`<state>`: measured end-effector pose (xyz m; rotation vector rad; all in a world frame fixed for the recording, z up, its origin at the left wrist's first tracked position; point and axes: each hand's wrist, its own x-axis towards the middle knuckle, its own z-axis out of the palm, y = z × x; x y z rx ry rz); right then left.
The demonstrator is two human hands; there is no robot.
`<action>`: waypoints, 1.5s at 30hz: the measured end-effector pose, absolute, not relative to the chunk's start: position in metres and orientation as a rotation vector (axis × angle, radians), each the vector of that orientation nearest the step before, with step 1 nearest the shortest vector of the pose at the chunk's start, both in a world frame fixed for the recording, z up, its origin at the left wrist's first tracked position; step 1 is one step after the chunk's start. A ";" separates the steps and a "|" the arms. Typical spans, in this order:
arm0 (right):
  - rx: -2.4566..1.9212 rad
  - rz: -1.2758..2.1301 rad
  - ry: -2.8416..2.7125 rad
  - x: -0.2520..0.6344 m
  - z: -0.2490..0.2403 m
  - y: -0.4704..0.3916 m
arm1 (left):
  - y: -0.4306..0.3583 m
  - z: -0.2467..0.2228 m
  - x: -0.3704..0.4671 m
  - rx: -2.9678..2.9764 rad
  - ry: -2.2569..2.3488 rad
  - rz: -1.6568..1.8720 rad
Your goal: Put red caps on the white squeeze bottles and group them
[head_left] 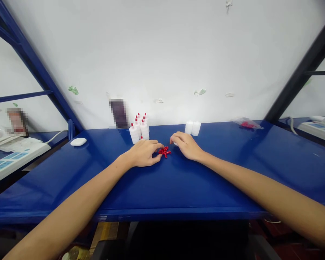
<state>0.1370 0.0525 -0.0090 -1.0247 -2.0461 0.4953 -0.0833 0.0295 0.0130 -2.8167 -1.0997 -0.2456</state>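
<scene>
Blue tabletop [162, 187] under your hands. At its left end, a white rounded object [78, 142]. Next, capped white bottles [137, 131] stand clustered, red tips on: these look done. Your left hand [144, 152] is just beside them, thumb and index parted around loose red caps [165, 152], which lie between your hands. Your right hand [186, 145] curls over something white [175, 144]; can't tell if gripped. Behind it, two white bottles [193, 128] show no red, apparently left uncapped. Far right, clear bag [256, 125] with red pieces [247, 124].
</scene>
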 end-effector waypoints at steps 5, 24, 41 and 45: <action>-1.036 0.609 -2.038 0.136 -0.010 0.051 | 0.030 0.016 -0.085 -2.850 -1.184 -0.308; -1.034 0.015 -2.346 0.130 -0.007 0.032 | 0.031 0.002 -0.074 -2.927 -1.017 -1.072; -0.697 -0.050 -2.416 0.139 -0.006 0.038 | 0.029 -0.005 -0.067 -2.665 -0.553 -1.243; -0.675 -0.084 -2.445 0.140 -0.005 0.037 | 0.027 -0.007 -0.063 -2.656 -0.478 -1.260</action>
